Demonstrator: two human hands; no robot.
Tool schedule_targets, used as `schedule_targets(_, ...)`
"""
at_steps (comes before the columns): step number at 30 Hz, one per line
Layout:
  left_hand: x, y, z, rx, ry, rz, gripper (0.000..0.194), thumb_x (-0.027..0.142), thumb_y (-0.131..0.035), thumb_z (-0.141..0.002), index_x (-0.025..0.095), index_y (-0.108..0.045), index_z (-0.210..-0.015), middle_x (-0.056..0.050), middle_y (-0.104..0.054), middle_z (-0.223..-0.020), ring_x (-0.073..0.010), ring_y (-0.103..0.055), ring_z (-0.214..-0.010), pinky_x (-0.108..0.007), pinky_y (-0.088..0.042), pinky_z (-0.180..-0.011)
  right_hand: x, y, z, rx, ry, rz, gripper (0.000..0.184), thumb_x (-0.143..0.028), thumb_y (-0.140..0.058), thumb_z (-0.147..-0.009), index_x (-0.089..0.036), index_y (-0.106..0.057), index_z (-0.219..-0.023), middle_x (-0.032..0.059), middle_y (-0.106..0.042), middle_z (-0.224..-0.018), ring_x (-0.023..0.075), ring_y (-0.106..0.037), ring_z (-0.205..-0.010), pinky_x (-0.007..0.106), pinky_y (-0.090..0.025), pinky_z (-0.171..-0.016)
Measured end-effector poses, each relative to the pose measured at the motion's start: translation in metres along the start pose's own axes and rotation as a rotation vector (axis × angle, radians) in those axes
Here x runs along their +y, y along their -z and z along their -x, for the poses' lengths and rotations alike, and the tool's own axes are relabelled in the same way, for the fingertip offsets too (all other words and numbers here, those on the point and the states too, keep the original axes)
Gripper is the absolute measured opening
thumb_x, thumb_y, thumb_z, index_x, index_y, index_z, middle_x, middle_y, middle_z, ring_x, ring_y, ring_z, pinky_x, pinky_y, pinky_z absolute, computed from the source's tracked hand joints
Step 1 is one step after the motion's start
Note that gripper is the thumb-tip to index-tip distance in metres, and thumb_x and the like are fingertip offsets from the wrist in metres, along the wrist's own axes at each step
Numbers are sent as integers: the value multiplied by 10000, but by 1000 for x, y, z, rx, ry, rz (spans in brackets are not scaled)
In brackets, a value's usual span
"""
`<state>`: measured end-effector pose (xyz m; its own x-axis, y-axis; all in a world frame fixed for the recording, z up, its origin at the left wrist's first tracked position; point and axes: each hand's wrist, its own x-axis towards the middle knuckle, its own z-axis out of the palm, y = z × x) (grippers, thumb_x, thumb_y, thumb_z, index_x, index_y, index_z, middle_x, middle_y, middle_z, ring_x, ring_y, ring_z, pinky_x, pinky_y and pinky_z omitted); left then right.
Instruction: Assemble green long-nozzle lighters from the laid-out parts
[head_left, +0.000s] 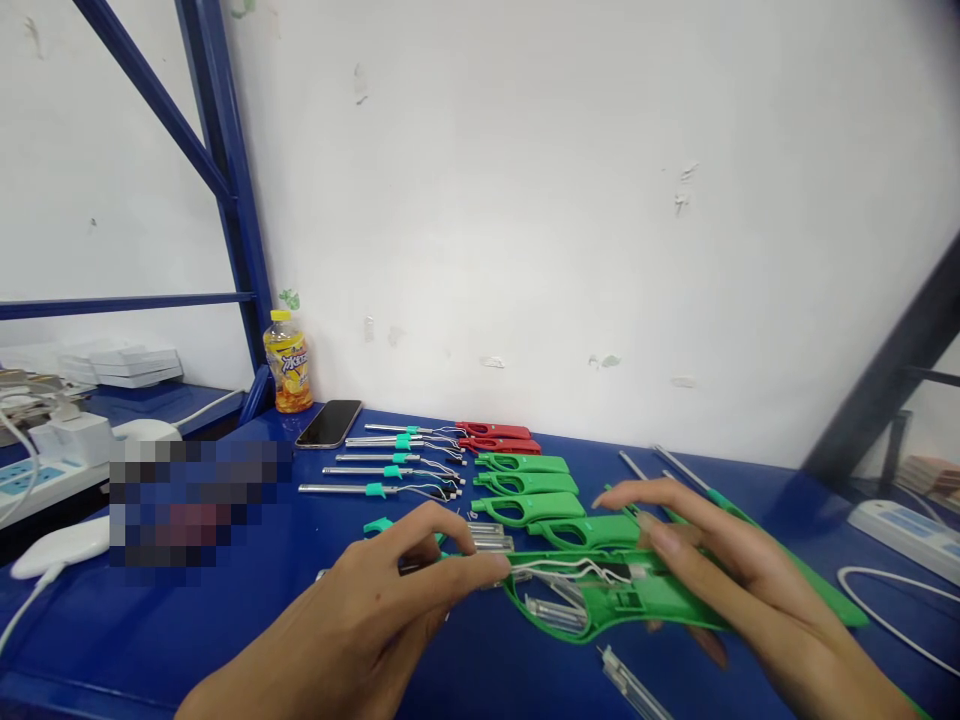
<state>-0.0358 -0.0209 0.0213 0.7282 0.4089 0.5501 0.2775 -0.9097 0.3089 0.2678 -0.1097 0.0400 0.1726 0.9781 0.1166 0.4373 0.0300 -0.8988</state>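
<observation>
A green lighter casing (679, 597) with an open trigger loop is held low over the blue table, its inside facing up. White wires (551, 568) and a small black part lie in its channel. My left hand (382, 600) pinches the casing's narrow end by the wires; its other fingers are curled and partly hidden. My right hand (750, 570) grips the wide end, thumb on top and fingers beneath, the index finger stretched forward. Just beyond are several green casings (529, 484). Clear tank-like pieces (489, 538) lie behind the held casing, and another clear piece (634, 686) lies in front.
Metal rods (341, 489) with teal triggers and wires lie in a row, beside red casings (501, 431). A phone (330, 424) and drink bottle (288, 365) stand near the wall. White power strips (909, 537) and cables lie at both sides. One left area is pixelated.
</observation>
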Motion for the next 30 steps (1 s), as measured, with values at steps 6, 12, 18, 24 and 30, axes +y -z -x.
schedule_targets(6, -1, -3, 1, 13, 56, 34, 440, 130, -501, -1106, 395, -566, -1451, -5, -665, -1280, -139, -700, -1126, -198, -562, -969, 6, 5, -4, -18, 40, 19, 544, -708, -566, -1004, -366, -621, -1424, -22, -581, -760, 148, -567, -595, 218, -495, -504)
schedule_targets(12, -3, -4, 0, -62, 49, 16, 670, -3, -380, -1040, 413, -510, -1550, -24, -661, -1256, -112, -712, -933, -179, -569, -831, -4, -3, 1, 73, -6, -27, 506, -690, -575, -1009, -367, -647, -1392, -29, -576, -759, 130, -535, -585, 207, -475, -517)
schedule_targets(18, -6, -5, 0, -21, -43, -43, 844, -78, -297, -937, 469, -488, -1551, -20, -637, -1227, -93, -679, -772, -185, -516, -682, 8, 6, -7, -61, 67, -9, 556, -685, -583, -1009, -356, -593, -1457, -19, -620, -771, 142, -577, -576, 211, -472, -475)
schedule_targets(24, -3, -4, 2, -51, 17, 34, 651, -2, -385, -1032, 422, -519, -1508, -29, -617, -1256, -123, -691, -995, -194, -538, -829, -6, -4, 2, 41, -11, -44, 495, -694, -569, -1015, -363, -638, -1377, -32, -578, -763, 130, -539, -589, 216, -472, -523)
schedule_targets(30, 4, -1, -3, -24, 49, 55, 552, 60, -468, -1057, 420, -562, -1465, -6, -634, -1250, -116, -700, -1005, -187, -559, -858, -12, -8, 4, 65, -36, -38, 486, -702, -576, -1001, -384, -667, -1356, -24, -606, -783, 138, -538, -607, 213, -487, -525)
